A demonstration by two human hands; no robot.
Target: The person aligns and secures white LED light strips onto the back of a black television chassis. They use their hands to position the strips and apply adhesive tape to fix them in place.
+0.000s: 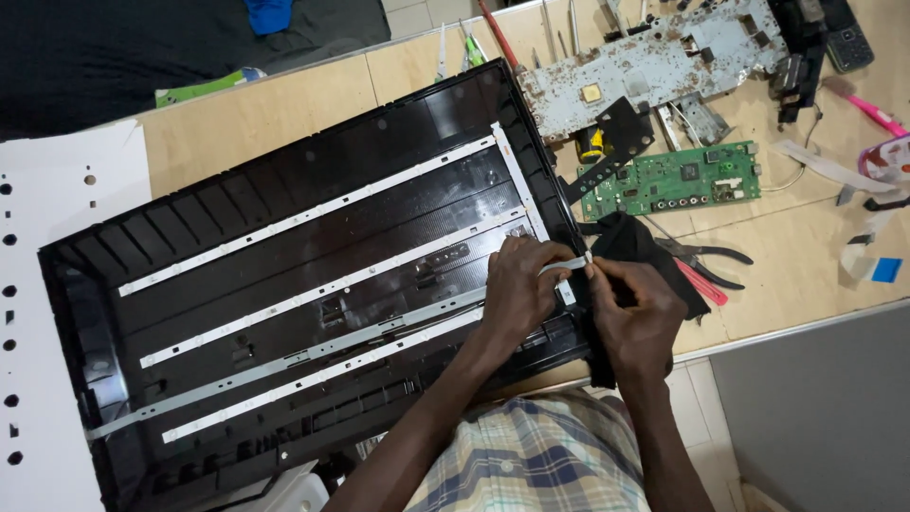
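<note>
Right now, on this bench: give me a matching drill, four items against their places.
Things:
1. green rectangular circuit board
2. rusty grey metal chassis plate
3. white perforated sheet
4. red-handled pliers

Places:
A. left edge of the bench, beside the black panel frame
B. top right, above the green board
C. right of the hands, below the green board
D. right of the black frame's upper corner, below the rusty plate

Pairs: 1-D, 2-B, 3-A, 4-C.

The left hand and right hand pinch a thin white strip at the frame's right end.
</note>
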